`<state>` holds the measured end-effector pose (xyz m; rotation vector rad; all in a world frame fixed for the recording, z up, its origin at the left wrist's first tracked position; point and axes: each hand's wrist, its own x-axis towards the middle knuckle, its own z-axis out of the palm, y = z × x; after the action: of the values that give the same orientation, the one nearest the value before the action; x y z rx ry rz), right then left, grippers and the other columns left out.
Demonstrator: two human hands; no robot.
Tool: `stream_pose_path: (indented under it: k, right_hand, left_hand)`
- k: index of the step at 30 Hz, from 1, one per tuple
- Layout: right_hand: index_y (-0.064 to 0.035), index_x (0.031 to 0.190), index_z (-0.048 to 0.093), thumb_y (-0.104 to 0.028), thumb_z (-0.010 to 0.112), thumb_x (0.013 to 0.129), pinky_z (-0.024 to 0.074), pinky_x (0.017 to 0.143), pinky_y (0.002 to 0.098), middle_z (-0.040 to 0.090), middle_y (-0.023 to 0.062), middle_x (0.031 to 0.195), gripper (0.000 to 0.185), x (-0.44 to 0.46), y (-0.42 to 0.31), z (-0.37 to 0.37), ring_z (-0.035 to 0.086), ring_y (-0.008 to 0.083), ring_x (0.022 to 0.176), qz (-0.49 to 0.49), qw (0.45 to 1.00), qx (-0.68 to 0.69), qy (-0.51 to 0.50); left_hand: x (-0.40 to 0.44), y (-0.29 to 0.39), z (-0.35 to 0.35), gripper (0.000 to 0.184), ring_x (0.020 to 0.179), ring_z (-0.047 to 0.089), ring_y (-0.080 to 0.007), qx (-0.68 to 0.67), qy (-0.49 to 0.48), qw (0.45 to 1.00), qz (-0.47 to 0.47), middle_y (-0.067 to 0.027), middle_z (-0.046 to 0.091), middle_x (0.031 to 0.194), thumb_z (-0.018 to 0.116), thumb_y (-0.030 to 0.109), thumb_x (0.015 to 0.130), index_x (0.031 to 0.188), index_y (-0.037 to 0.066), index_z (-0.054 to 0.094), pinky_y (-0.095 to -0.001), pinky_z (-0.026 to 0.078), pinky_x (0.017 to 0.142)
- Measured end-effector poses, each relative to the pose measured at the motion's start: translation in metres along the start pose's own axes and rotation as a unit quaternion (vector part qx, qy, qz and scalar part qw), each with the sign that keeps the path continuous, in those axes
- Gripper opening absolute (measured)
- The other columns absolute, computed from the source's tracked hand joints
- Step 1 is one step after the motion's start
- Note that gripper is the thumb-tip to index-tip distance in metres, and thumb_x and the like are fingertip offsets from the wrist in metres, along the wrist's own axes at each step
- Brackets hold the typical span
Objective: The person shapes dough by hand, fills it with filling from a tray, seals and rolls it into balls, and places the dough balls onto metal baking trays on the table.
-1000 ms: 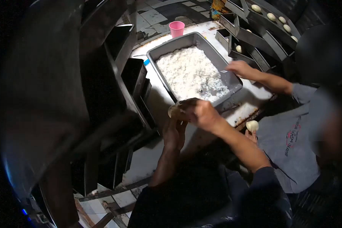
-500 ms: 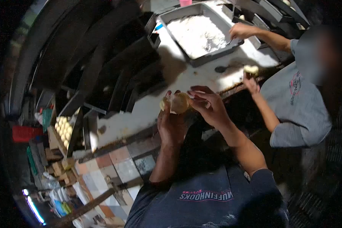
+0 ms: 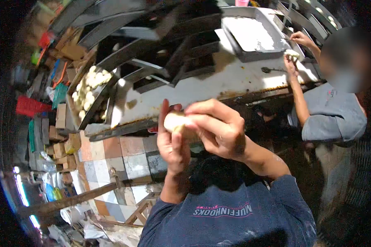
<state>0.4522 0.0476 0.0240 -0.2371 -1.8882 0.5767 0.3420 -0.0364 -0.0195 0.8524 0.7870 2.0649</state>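
Observation:
A pale dough piece (image 3: 174,122) rests in my left hand (image 3: 172,149), whose fingers wrap round its left side and underside. The fingertips of my right hand (image 3: 222,131) pinch the same dough from the right. Both hands are in front of my chest, near the table's front edge. Farther right, a co-worker's hand (image 3: 292,66) holds another pale dough piece (image 3: 292,53), and the co-worker's other hand (image 3: 301,38) is raised beside the grey tub.
A grey tub (image 3: 261,55) of white filling stands on the table (image 3: 152,97) at the back right. Dark metal trays (image 3: 148,84) are stacked at the left. A crate (image 3: 72,113) there holds several dough balls. A dark spoon (image 3: 268,70) lies near the tub.
The view has swung left, so the tub now appears farther right and the dough-ball crate shows. My right fingers have closed onto the dough, which looks more gathered.

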Motion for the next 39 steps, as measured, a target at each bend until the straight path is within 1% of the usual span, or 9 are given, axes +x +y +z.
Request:
stream_pose_path:
  k: [6,10,12,13,19,23,27,34,39]
  right_hand:
    - [0.0024,0.103,0.071,-0.004,0.079,0.078,0.0529,0.062,0.0244,0.07,0.007,0.089,0.027,0.031,-0.036,0.059,0.066,0.0105,0.077,0.431,0.8,0.354,-0.223]
    - [0.0032,0.095,0.072,-0.005,0.077,0.078,0.0545,0.066,0.0283,0.068,0.0127,0.083,0.019,0.036,-0.053,0.134,0.068,0.0182,0.075,0.145,0.951,0.239,-0.134]
    - [0.0026,0.102,0.069,-0.008,0.078,0.076,0.0561,0.069,0.0342,0.067,0.0154,0.096,0.03,0.047,-0.073,0.158,0.068,0.0264,0.08,0.059,0.966,0.177,-0.179]
    - [0.0031,0.101,0.069,-0.006,0.08,0.073,0.0567,0.071,0.0342,0.067,0.0164,0.094,0.031,0.046,-0.08,0.175,0.069,0.0279,0.081,0.04,0.973,0.139,-0.182]
    - [0.0027,0.092,0.069,-0.002,0.076,0.076,0.0552,0.065,0.0328,0.066,0.0134,0.083,0.018,0.054,-0.084,0.244,0.066,0.0258,0.073,-0.035,0.979,0.153,-0.129]
    - [0.0004,0.092,0.072,-0.003,0.081,0.072,0.0543,0.065,0.0308,0.068,0.0116,0.088,0.023,0.073,-0.095,0.239,0.067,0.0221,0.074,0.25,0.919,0.181,-0.245]
    - [0.0035,0.098,0.071,0.004,0.076,0.071,0.0562,0.071,0.031,0.069,0.0174,0.097,0.027,0.057,-0.072,0.248,0.069,0.0246,0.079,0.116,0.944,0.263,-0.16]
    - [0.007,0.105,0.068,0.008,0.067,0.081,0.0584,0.082,0.04,0.066,0.0261,0.112,0.025,0.069,-0.028,0.208,0.069,0.0349,0.098,-0.041,0.951,0.299,-0.066]
    - [0.004,0.094,0.067,0.005,0.066,0.077,0.0501,0.089,0.0397,0.067,0.0207,0.1,0.017,0.112,0.0,0.135,0.065,0.0304,0.101,0.171,0.913,0.242,-0.281]
  left_hand:
    - [-0.01,0.064,-0.069,0.032,0.1,0.059,-0.0276,0.278,0.032,0.932,0.23,-0.0224,0.052,0.126,0.063,0.039,0.093,0.098,0.007,0.059,-0.042,0.05,0.086]
    - [-0.012,0.094,-0.13,0.026,0.097,0.063,-0.0279,0.482,0.049,0.791,0.375,-0.0183,0.056,0.12,0.068,0.027,0.092,0.116,0.017,0.065,-0.0355,0.055,0.076]
    - [-0.022,0.109,-0.154,0.034,0.097,0.061,-0.0256,0.419,0.123,0.855,0.278,-0.015,0.052,0.119,0.071,0.018,0.09,0.123,0.02,0.066,-0.0322,0.054,0.074]
    - [-0.017,0.119,-0.155,0.042,0.097,0.059,-0.0245,0.574,0.143,0.732,0.336,-0.0121,0.048,0.116,0.075,0.014,0.086,0.126,0.021,0.066,-0.0306,0.053,0.073]
    - [-0.018,0.164,-0.196,0.06,0.112,0.046,-0.028,0.136,0.083,0.977,0.143,-0.0113,0.043,0.123,0.066,0.04,0.085,0.131,0.004,0.054,-0.0394,0.04,0.098]
    - [-0.006,0.156,-0.224,0.04,0.106,0.045,-0.028,0.116,0.034,0.974,0.192,-0.01,0.041,0.115,0.054,0.051,0.094,0.106,0.014,0.063,-0.0419,0.041,0.094]
    - [0.022,0.158,-0.216,0.022,0.094,0.048,-0.0249,0.224,0.046,0.931,0.284,-0.0096,0.044,0.108,0.066,0.041,0.091,0.093,0.02,0.061,-0.0342,0.05,0.076]
    - [0.088,0.136,-0.163,0.119,0.094,0.051,-0.0183,0.184,-0.004,0.94,0.288,-0.0109,0.047,0.113,0.098,0.043,0.046,0.136,-0.004,0.036,-0.0304,0.05,0.072]
    - [0.144,0.135,-0.117,0.034,0.064,0.055,-0.0199,0.295,-0.165,0.899,0.279,-0.0052,0.06,0.072,0.082,0.032,0.081,0.076,0.006,0.061,-0.0338,0.046,0.062]
